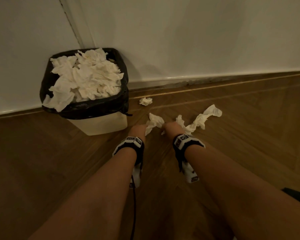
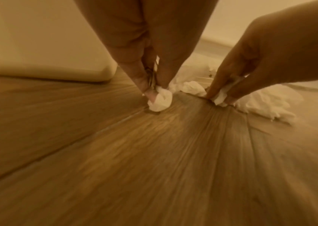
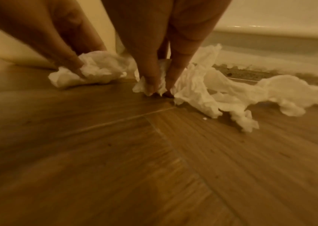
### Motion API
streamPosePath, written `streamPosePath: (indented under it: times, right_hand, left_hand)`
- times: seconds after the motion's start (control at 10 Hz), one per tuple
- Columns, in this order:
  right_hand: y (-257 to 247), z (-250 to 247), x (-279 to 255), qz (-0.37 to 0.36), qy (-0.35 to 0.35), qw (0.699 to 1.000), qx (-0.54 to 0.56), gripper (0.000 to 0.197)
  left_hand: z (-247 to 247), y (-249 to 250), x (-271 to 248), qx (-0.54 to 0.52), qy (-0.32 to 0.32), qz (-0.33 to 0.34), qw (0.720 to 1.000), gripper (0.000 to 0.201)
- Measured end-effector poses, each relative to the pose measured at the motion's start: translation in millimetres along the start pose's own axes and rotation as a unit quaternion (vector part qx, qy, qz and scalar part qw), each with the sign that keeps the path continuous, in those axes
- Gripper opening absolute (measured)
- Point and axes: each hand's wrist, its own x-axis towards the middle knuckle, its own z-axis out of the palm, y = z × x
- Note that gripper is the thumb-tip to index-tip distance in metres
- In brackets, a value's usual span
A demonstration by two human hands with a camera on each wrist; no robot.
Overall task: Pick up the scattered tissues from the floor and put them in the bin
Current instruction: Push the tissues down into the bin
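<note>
The left hand (image 1: 138,130) has its grip pinched on a small crumpled white tissue (image 1: 154,122) lying on the brown herringbone wood floor (image 1: 59,161). The right hand (image 1: 172,129) pinches a long twisted white tissue (image 1: 200,121) beside it. Another balled white tissue (image 1: 145,101) lies near the cream bin with a black liner (image 1: 97,125), which is heaped with tissues.

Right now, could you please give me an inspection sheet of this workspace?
Surface: wooden floor, herringbone boards.
Job's things: bin with black liner, heaped with tissues; long tissue, crumpled tissue and small tissue ball on the floor.
Clutter: nothing seen.
Grippers: left hand pinches the crumpled tissue; right hand pinches the long tissue.
Cables: black cable hangs below the left wrist.
Surroundings: white wall, skirting board, bin in the corner.
</note>
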Motion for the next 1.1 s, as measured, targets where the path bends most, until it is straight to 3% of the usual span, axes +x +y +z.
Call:
streamPosePath:
  times: [0.1, 0.2, 0.4, 0.5, 0.6, 0.7, 0.8, 0.9, 1.0, 1.1]
  right_hand:
    - [8, 1, -2, 0.075, 0.104, 0.978, 0.161, 0.033]
    - [15, 9, -6, 0.121, 0.199, 0.869, 0.437, 0.029]
    - [20, 3, -13, 0.167, 0.132, 0.668, 0.713, 0.033]
    - [27, 3, -20, 0.162, 0.055, 0.475, 0.863, 0.032]
    - [31, 3, -23, 0.131, 0.003, 0.465, 0.875, 0.045]
    - [30, 2, -25, 0.134, 0.044, 0.548, 0.824, 0.054]
    - [35, 3, -24, 0.15, 0.09, 0.577, 0.798, 0.045]
    - [40, 4, -26, 0.15, 0.082, 0.611, 0.773, 0.042]
    - [42, 7, -30, 0.171, 0.087, 0.655, 0.731, 0.05]
    - [43, 12, -32, 0.161, 0.08, 0.643, 0.745, 0.038]
  left_hand:
    - [13, -3, -4, -0.032, 0.061, -0.003, 0.998, 0.044]
    - [16, -2, -7, -0.1, 0.087, -0.009, 0.991, 0.041]
    - [10, 9, -11, -0.149, 0.106, -0.006, 0.983, 0.036]
    - [8, 13, -15, -0.176, 0.116, -0.023, 0.977, 0.037]
    - [10, 13, -18, -0.191, 0.123, -0.017, 0.974, 0.039]
    - [9, 13, -20, -0.219, 0.087, -0.023, 0.972, 0.058]
    - [8, 15, -18, -0.218, 0.089, -0.028, 0.972, 0.049]
    - [12, 15, -21, -0.288, 0.126, 0.001, 0.949, 0.022]
    - [13, 14, -23, -0.304, 0.145, 0.008, 0.942, 0.03]
    - [10, 15, -28, -0.306, 0.162, -0.006, 0.938, 0.037]
